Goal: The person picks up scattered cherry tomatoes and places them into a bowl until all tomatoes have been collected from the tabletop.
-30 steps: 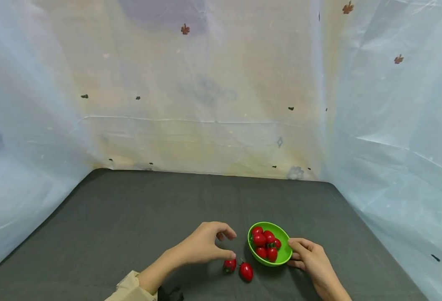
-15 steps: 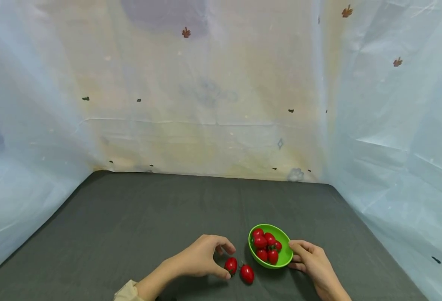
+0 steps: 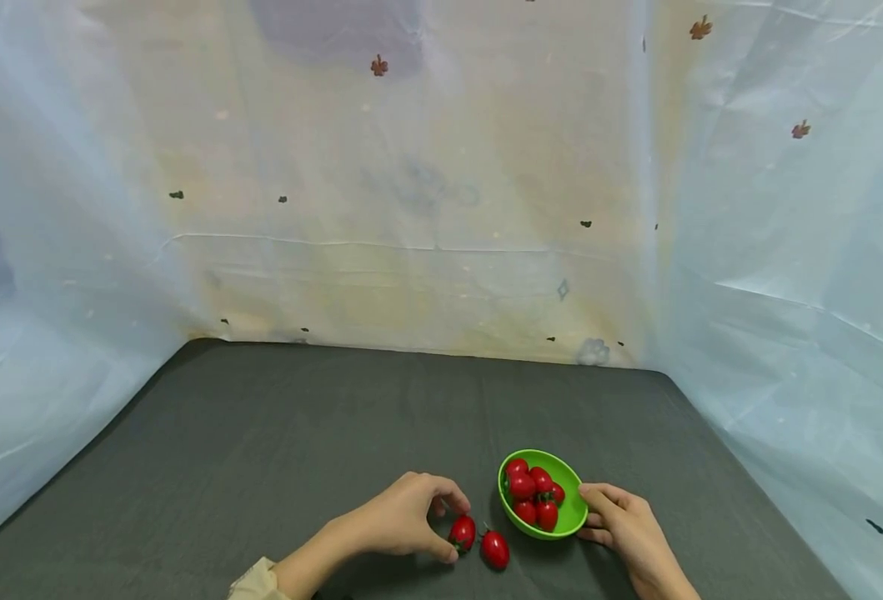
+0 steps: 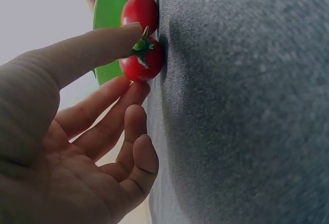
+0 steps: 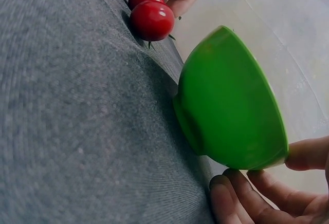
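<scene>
My left hand [image 3: 407, 518] bends its thumb and fingers about a small red tomato [image 3: 462, 533] that rests on the dark cloth. In the left wrist view the thumb lies across this tomato [image 4: 139, 71] by its green calyx, and fingertips meet its other side. Close beside it lies a second tomato [image 3: 494, 550]. To the right is a green bowl [image 3: 574, 510] with several red tomatoes [image 3: 534, 492] inside. My right hand [image 3: 624, 527] holds the bowl at its right side, thumb at the rim and fingers beneath. In the right wrist view the bowl [image 5: 231, 106] hides its contents.
A dark grey cloth [image 3: 321, 417] covers the table. Pale patterned sheeting [image 3: 426, 208] hangs behind it and along both sides.
My left hand has come down toward the cloth, its thumb and fingers now about the nearer tomato. My right hand keeps its hold on the bowl. The head view shifts slightly.
</scene>
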Motion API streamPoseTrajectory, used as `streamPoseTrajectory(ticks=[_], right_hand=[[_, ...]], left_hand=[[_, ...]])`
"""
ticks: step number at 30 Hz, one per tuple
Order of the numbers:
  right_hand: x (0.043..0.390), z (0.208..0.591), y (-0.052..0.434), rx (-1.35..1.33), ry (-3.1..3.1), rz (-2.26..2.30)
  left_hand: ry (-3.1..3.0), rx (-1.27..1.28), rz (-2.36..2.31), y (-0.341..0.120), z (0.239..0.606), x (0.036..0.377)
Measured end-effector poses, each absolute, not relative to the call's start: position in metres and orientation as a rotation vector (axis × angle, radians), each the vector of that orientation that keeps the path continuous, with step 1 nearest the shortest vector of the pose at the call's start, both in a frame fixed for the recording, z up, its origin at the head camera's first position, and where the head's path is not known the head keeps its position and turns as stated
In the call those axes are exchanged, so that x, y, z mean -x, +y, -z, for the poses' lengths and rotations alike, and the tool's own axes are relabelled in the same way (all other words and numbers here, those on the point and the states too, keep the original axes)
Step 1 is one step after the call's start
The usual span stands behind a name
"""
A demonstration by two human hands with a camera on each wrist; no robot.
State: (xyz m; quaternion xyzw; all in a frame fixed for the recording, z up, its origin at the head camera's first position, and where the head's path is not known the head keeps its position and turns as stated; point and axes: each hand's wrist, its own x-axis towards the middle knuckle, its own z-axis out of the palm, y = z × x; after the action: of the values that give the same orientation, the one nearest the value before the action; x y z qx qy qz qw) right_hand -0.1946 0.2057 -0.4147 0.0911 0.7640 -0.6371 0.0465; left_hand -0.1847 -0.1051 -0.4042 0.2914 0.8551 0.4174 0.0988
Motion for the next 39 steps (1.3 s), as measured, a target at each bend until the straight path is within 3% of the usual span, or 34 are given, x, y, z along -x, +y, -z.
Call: streamPoseTrajectory(ticks=[39], right_hand=[[0.193,0.413,0.205,-0.269,2.343,1.94]], left_hand=[[2.501,-0.825,-1.269,-0.097,0.412,0.182]])
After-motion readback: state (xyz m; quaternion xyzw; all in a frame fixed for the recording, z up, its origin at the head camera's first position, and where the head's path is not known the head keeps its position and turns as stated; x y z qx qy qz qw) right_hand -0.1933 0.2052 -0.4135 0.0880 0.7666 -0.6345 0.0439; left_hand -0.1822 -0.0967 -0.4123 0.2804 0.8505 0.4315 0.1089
